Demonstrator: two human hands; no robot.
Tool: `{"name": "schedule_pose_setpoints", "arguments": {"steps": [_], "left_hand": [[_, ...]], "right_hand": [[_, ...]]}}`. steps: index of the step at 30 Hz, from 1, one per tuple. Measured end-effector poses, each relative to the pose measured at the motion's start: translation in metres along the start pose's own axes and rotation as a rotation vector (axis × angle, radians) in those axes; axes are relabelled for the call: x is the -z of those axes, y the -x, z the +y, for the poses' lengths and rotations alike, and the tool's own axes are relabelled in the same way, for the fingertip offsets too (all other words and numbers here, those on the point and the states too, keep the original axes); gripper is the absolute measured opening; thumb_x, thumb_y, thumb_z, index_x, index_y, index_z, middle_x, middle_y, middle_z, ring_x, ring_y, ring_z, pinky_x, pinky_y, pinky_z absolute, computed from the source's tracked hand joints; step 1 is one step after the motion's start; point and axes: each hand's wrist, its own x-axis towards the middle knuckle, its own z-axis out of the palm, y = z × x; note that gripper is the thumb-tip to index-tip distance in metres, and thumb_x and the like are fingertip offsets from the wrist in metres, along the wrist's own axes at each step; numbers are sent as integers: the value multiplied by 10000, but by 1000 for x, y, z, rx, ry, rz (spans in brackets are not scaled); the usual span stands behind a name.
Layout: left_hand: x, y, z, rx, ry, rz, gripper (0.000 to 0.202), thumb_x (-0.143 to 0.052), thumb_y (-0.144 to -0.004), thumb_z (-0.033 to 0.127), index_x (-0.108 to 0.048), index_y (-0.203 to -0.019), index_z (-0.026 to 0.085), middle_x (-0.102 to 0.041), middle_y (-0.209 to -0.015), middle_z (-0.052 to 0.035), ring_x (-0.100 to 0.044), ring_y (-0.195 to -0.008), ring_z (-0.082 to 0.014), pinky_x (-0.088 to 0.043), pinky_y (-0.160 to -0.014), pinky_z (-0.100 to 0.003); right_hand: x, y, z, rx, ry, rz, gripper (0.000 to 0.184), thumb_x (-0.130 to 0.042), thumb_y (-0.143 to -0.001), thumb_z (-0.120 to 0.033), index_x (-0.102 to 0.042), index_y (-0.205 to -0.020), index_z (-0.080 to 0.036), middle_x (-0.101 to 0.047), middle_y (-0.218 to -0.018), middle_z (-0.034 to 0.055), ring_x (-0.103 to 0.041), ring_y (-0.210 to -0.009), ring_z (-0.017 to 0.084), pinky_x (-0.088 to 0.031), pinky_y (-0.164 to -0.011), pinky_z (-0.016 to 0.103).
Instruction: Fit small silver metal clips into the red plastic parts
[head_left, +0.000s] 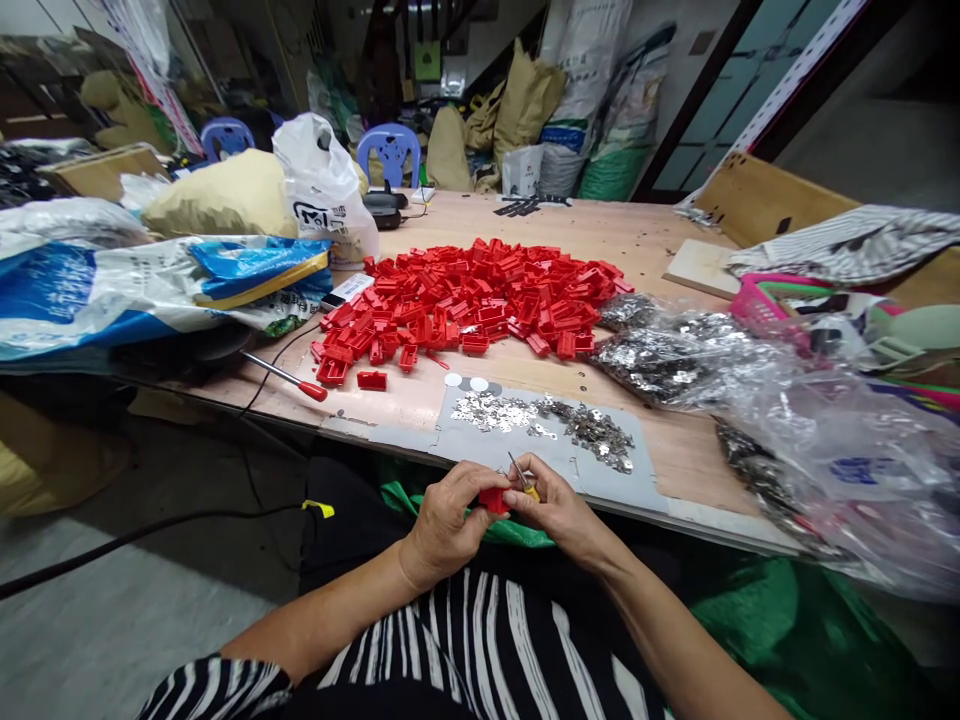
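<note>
Between thumb and fingers, my left hand (452, 515) grips a small red plastic housing (493, 499) in front of the table edge. My right hand (551, 503) touches the same piece and holds a small screwdriver-like tool with a yellow handle (532, 493) and a thin metal shaft pointing up and left. Just beyond both hands lies a grey mat (517, 460) bearing a pile of shiny metal pieces (491, 411) and a darker pile of metal pieces (596, 433). Behind the mat spreads a big heap of red plastic housings (480, 300).
A red-handled screwdriver (300, 385) lies at the table's left edge. Plastic bags of metal pieces (667, 355) and a pink basket (757, 300) crowd the right. Blue-white sacks (142, 285) and a white carrier bag (326, 180) stand left. A black cable (150, 545) crosses below.
</note>
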Motion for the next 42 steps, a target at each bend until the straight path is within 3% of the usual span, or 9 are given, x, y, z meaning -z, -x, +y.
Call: {"name": "schedule_pose_setpoints", "arguments": {"steps": [7,12,16,20,23,25,28,33,42], "left_hand": [[0,4,-7,37,99,-6,254,-637,-813,168,-623,-1062,213,-655,-972,-60,-615,-908,-175,-500,-806,-303],[5,5,-12,108,234,-47,251,-666,-793,198,-646,-1043,211,-646,-969,-66,-620,-900,-180,-507,-770,-288],[8,4,-19,298,524,-35,266,-734,-729,218,-654,-981,189,-646,-962,-55,-631,-890,-176,-507,-788,-280],[4,0,-27,544,778,144,305,-765,-692,206,-609,-953,182,-676,-858,-4,-646,-790,-130,-504,-751,-237],[3,-5,-31,578,805,281,316,-757,-698,192,-588,-965,183,-686,-865,8,-661,-784,-122,-512,-772,-242],[5,-8,-32,583,785,323,324,-756,-697,185,-583,-972,179,-688,-873,10,-670,-780,-120,-518,-783,-247],[10,-11,-33,589,756,340,326,-756,-694,186,-583,-970,176,-693,-863,11,-680,-779,-125,-523,-781,-247],[15,-13,-33,610,724,323,330,-759,-690,210,-583,-967,178,-711,-845,2,-691,-776,-139,-527,-767,-253],[15,-19,-35,607,621,240,323,-733,-729,240,-568,-999,173,-703,-882,-35,-685,-841,-181,-524,-812,-305]], "right_hand": [[-4,10,0,-82,-110,-71,421,-644,-775,-539,-436,-956,-221,-374,-705,-73,-283,-534,59,-205,-473,197],[-7,11,7,-128,-232,-60,431,-699,-733,-507,-460,-941,-215,-367,-672,-69,-263,-528,62,-167,-462,198],[-11,7,10,-179,-329,-73,461,-726,-691,-513,-451,-914,-218,-356,-607,-80,-250,-487,61,-142,-442,201],[-1,-9,0,-150,-14,-28,403,-602,-798,-546,-484,-1002,-219,-451,-595,-65,-363,-469,78,-222,-442,196],[16,-27,-12,74,535,223,251,-557,-859,-419,-553,-1007,-216,-610,-799,11,-552,-669,143,-404,-602,260],[27,-39,-17,187,896,351,144,-537,-867,-306,-589,-961,-209,-646,-908,51,-593,-834,197,-427,-739,317],[32,-53,-20,185,1183,366,132,-507,-875,-229,-604,-960,-198,-656,-970,77,-606,-886,222,-427,-774,333],[24,-64,-18,109,1315,392,69,-514,-868,-204,-583,-861,-203,-649,-902,63,-607,-814,211,-410,-698,305],[27,-60,-16,182,1190,431,43,-476,-874,-227,-514,-859,-216,-619,-807,38,-589,-736,196,-398,-650,293]]}}
